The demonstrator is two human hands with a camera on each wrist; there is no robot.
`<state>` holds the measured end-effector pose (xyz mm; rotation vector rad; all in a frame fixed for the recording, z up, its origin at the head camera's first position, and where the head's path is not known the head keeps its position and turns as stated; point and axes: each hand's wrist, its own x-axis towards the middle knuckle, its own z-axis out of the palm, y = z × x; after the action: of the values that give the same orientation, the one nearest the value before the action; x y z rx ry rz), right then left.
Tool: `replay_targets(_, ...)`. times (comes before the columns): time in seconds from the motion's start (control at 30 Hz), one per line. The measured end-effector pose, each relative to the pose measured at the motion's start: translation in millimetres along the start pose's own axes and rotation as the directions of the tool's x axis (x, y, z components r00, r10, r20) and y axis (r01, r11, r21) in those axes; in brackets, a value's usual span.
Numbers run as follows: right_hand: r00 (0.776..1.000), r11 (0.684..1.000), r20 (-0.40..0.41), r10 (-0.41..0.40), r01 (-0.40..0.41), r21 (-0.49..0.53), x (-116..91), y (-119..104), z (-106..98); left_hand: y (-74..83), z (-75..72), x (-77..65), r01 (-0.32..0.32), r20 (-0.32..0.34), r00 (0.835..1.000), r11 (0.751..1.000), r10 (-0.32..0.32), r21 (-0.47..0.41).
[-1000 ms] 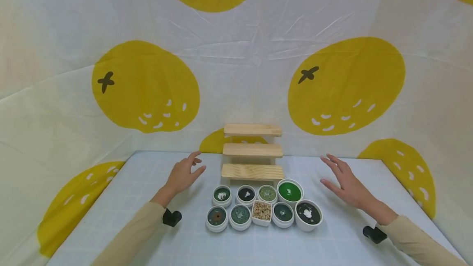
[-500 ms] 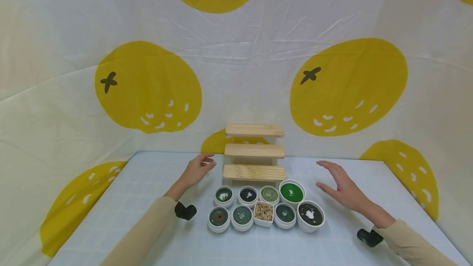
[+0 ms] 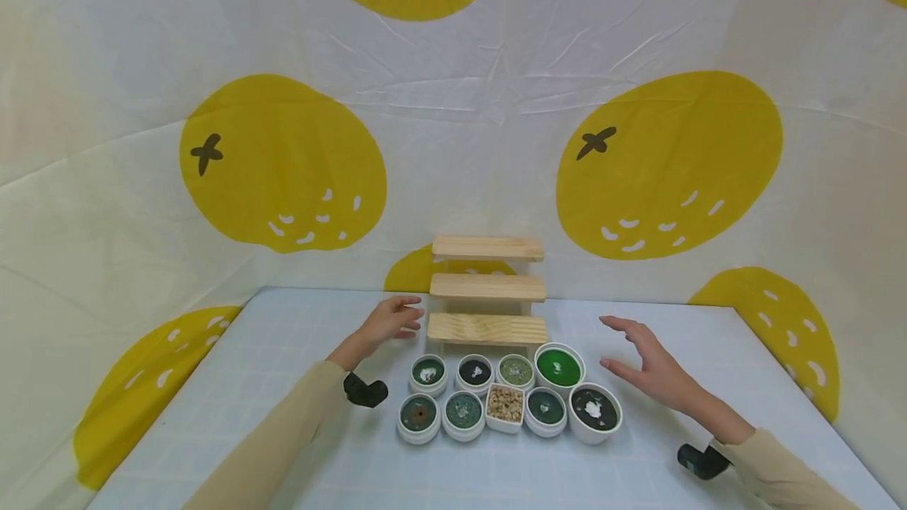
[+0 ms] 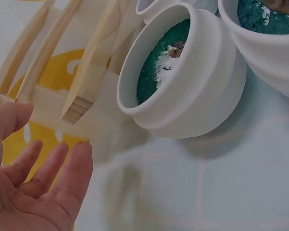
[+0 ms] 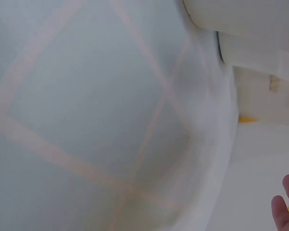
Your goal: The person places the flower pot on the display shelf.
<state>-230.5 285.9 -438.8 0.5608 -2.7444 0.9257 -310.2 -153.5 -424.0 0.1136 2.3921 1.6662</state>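
A three-step wooden shelf [image 3: 487, 287] stands at the back of the table. My left hand [image 3: 386, 323] is just left of it, fingers loosely bent with nothing in them; in the left wrist view the hand [image 4: 43, 183] has its fingertips near the end of a wooden step [image 4: 89, 72]. Right of the shelf, my right hand [image 3: 652, 364] hovers with thumb and fingers apart, holding nothing. In front of the shelf sit several round white pots with dark or green tops, among them a bright green one [image 3: 558, 368] and a black-and-white one [image 3: 594, 411].
A squarish white dish of tan pebbles [image 3: 505, 406] sits among the pots. The pale checked tablecloth [image 3: 453, 482] covers the table. Behind hangs a white cloth [image 3: 468, 164] printed with large yellow fruit. A black wrist camera [image 3: 364, 390] hangs under the left wrist.
My left hand has moved right, closer to the shelf's left side. The right hand has shifted slightly left and down. Pots and shelf stay in place.
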Motion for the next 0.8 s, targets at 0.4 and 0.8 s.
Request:
replay_targets(0.4,0.998,0.998,0.056,-0.002,-0.001,0.061,-6.4,-8.3,0.4,-8.8,9.6,12.3,0.067,0.048,0.997,0.998,-0.066,-0.017)
replay_targets(0.8,0.983,0.976,0.174,-0.052,0.013,0.218,-16.4,-6.8,1.0,-14.9,15.2,13.4,0.097,0.054,0.994,0.993,-0.093,-0.071)
